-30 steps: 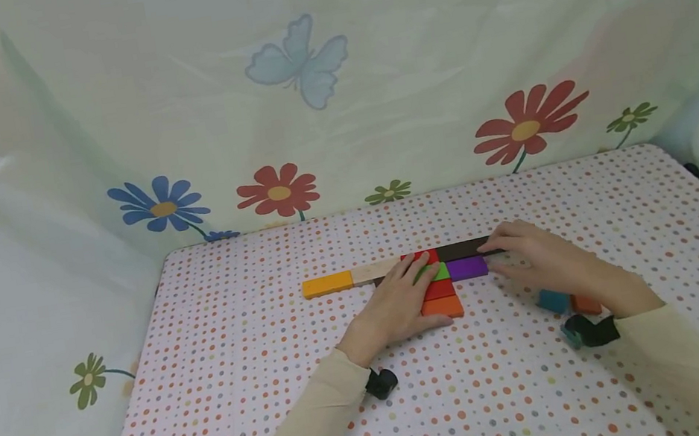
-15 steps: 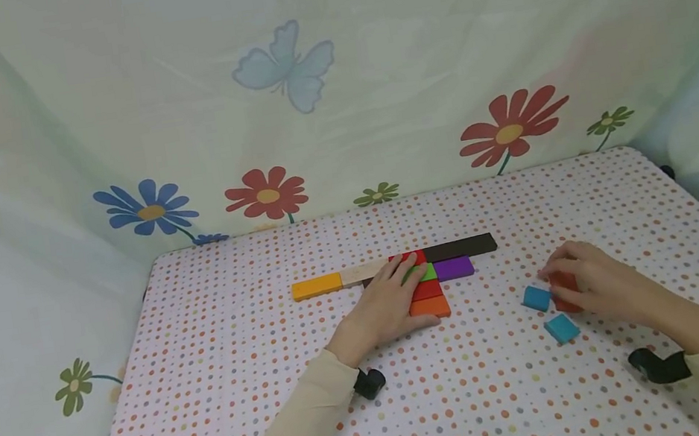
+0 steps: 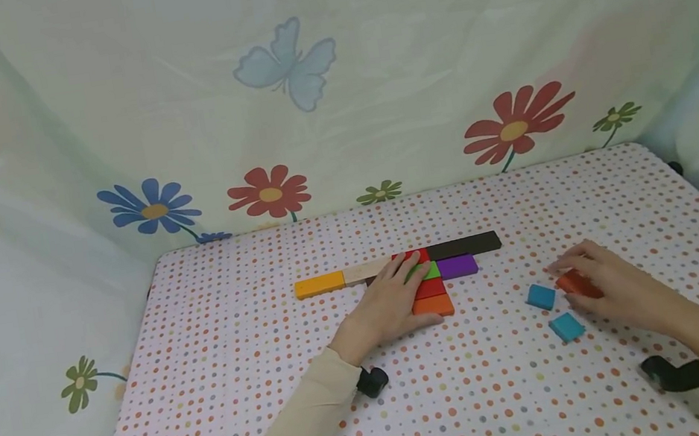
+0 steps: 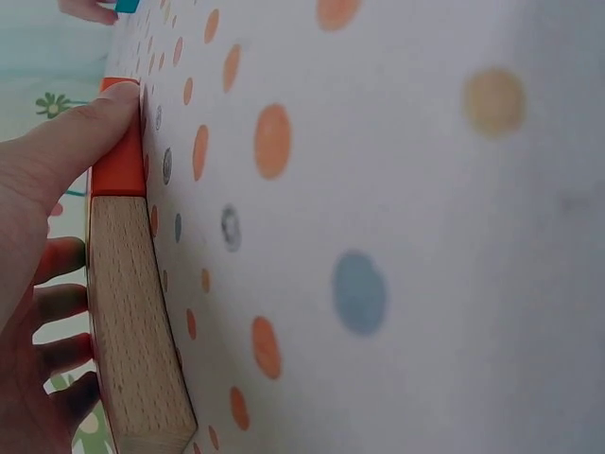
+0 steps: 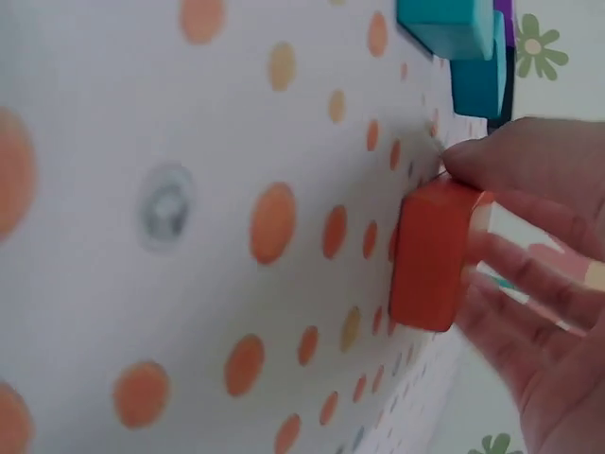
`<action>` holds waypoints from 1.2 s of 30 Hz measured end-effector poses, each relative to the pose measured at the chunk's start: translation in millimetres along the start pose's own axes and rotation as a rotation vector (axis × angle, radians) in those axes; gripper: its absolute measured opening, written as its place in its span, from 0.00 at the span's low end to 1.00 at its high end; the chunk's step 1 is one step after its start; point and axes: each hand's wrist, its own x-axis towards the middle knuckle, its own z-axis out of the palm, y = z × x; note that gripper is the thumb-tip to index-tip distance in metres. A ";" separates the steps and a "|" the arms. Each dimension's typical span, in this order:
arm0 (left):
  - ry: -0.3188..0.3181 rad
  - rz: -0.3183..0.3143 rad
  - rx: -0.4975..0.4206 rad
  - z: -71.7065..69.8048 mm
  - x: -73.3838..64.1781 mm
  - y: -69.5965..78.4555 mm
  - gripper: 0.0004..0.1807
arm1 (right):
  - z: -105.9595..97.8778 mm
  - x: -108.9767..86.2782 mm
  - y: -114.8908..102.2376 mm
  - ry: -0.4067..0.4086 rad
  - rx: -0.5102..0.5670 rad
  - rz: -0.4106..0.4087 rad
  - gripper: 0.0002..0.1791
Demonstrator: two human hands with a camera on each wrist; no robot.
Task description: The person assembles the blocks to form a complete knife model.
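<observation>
My left hand point(image 3: 377, 313) lies with extended fingers over a flat arrangement of coloured wooden blocks. Under and around it are a red block point(image 3: 431, 288), an orange block point(image 3: 433, 306) and a green block point(image 3: 434, 270). In the left wrist view, its thumb touches the orange block's end, beside a bare-wood block point(image 4: 137, 312). Farther right, my right hand point(image 3: 632, 296) holds an orange-red block point(image 5: 433, 255) between thumb and fingers, tilted, close to the tabletop. Two blue blocks, one farther back point(image 3: 541, 297) and one nearer point(image 3: 567, 327), lie just left of that hand.
The arrangement's back row has a yellow block point(image 3: 320, 285), a pale wooden block point(image 3: 360, 271) and a long black strip point(image 3: 464, 245), with a purple block point(image 3: 458, 266) in front. A dotted cloth point(image 3: 245, 384) covers the table; a flowered curtain point(image 3: 409, 73) hangs behind.
My right hand has left the black strip's end, moved right and nearer, and taken hold of the orange-red block, now tilted. The left hand has stayed on the arrangement.
</observation>
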 end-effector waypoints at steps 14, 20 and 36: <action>-0.002 -0.002 0.011 1.7 2.4 1.3 0.48 | -19.9 10.7 9.7 -0.071 0.111 0.215 0.29; -0.005 -0.011 0.004 1.7 2.1 -0.2 0.49 | -21.6 27.1 0.2 -0.062 0.086 0.144 0.24; -0.005 -0.011 0.003 2.0 1.9 -1.8 0.48 | -6.7 82.7 -105.2 -0.031 0.072 -0.192 0.20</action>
